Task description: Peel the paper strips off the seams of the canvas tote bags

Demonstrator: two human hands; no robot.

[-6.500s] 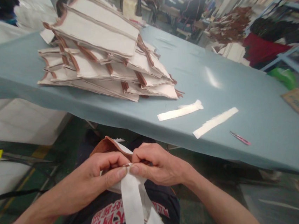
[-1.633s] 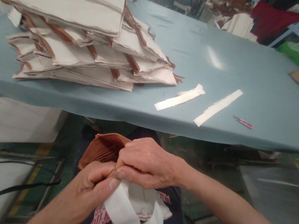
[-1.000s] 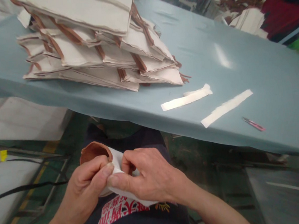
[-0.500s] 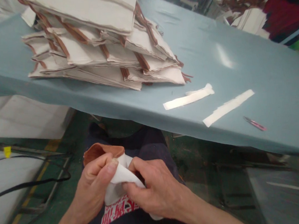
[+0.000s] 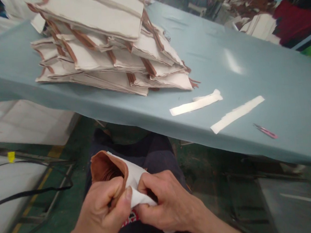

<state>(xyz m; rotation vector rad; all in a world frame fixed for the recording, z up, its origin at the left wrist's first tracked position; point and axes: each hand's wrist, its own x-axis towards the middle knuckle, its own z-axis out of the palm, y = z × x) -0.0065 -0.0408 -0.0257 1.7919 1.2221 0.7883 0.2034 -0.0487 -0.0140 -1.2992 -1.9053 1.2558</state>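
Note:
Over the lap, both hands grip a white fabric bag (image 5: 133,171) with a brown lining and a bit of red print low down. My left hand (image 5: 103,202) is closed on its rim, thumb outside and fingers inside the brown opening, which faces up and left. Just to the right, my right hand (image 5: 169,199) pinches a fold of the white side between thumb and fingers. The lower part of the bag is hidden behind the hands.
A pile of cream fabric pieces with brown edging (image 5: 105,55) rests on the blue-covered table (image 5: 204,53). Nearer its front edge lie two white strips (image 5: 195,103) and pink-handled snips (image 5: 266,131). A metal frame with a black cable (image 5: 41,189) stands at left.
My left hand has shifted from the white cloth onto the brown-lined rim, and the bag's mouth has opened wider. My right hand keeps its pinch, slightly lower.

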